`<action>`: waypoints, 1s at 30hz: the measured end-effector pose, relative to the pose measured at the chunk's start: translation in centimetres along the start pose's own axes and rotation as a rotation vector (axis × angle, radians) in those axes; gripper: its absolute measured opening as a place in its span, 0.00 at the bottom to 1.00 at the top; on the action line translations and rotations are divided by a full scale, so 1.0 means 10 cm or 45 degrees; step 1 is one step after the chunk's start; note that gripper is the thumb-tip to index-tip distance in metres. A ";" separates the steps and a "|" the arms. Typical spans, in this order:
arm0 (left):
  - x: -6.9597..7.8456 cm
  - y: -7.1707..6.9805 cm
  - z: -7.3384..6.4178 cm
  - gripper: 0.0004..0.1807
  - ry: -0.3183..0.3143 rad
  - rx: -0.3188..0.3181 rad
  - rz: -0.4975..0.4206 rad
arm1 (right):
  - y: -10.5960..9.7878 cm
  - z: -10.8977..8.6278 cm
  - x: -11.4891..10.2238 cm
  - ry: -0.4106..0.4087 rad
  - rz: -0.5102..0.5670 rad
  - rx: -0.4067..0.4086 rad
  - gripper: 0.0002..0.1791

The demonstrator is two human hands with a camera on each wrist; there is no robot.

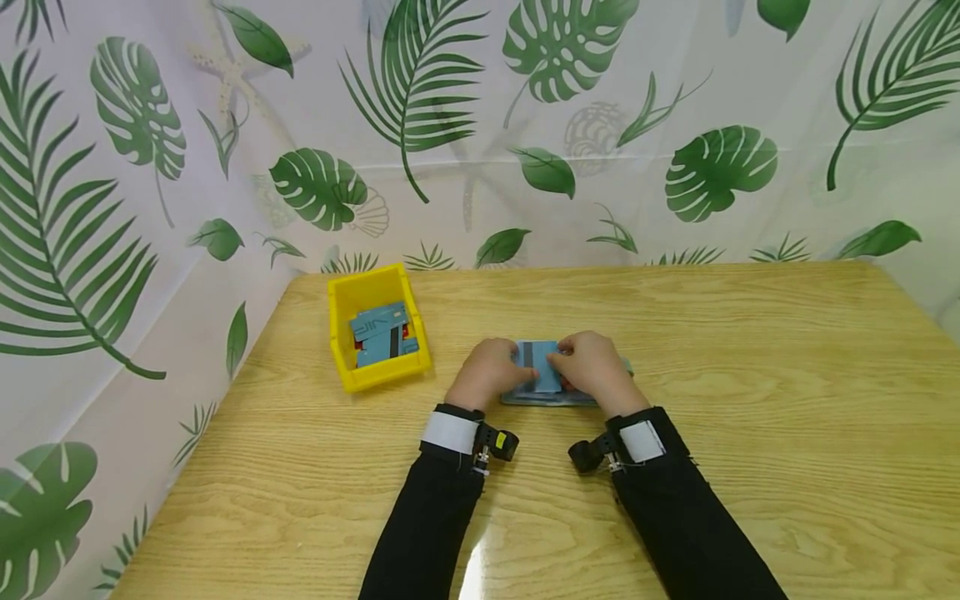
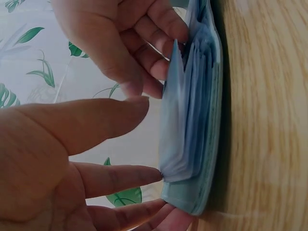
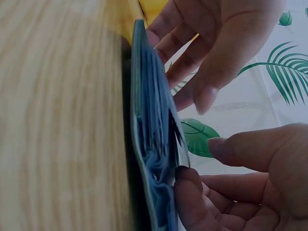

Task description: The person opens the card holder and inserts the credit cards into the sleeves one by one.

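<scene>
A card holder (image 1: 551, 400) with a pale green-blue cover and several clear sleeves lies open on the table. On top of its sleeves is a blue card (image 1: 546, 379) with a dark stripe, between both hands. My left hand (image 1: 491, 369) is at the holder's left end. In the left wrist view, its index fingertip touches the sleeves' edge and its thumb stands off the card. My right hand (image 1: 597, 367) is at the opposite end. The right wrist view shows its index fingertip at the card's lifted edge (image 3: 184, 142), the thumb held apart from it.
To the left of the hands stands a yellow bin (image 1: 341, 325) with several blue-grey cards (image 1: 378, 321) inside and a bit of red among them. The wooden table (image 1: 750, 400) meets a leaf-patterned cloth (image 1: 465, 167) at its back edge.
</scene>
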State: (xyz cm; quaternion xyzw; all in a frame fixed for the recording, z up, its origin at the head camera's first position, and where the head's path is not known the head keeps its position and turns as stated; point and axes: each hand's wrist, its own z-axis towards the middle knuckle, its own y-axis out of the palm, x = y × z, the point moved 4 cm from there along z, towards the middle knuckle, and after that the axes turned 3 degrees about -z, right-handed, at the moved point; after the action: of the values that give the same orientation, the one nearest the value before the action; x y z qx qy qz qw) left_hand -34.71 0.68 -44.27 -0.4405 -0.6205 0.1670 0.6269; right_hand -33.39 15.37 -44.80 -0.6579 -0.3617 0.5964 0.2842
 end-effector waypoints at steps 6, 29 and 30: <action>0.03 -0.03 0.00 0.27 -0.001 0.005 0.046 | 0.00 0.00 -0.06 -0.049 -0.011 0.009 0.25; -0.51 -1.14 -0.43 0.20 -0.087 0.623 -0.402 | -0.26 -0.01 0.24 -0.043 -0.082 -0.107 0.32; -0.59 -1.16 -0.44 0.19 -0.118 0.661 -0.392 | -0.26 -0.01 0.26 -0.038 -0.091 -0.119 0.32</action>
State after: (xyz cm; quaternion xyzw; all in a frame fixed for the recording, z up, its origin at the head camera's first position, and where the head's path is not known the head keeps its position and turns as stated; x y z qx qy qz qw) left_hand -35.59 -11.70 -38.51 -0.1583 -0.6444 0.2429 0.7076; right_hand -33.57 19.01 -44.20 -0.6480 -0.4166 0.5781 0.2690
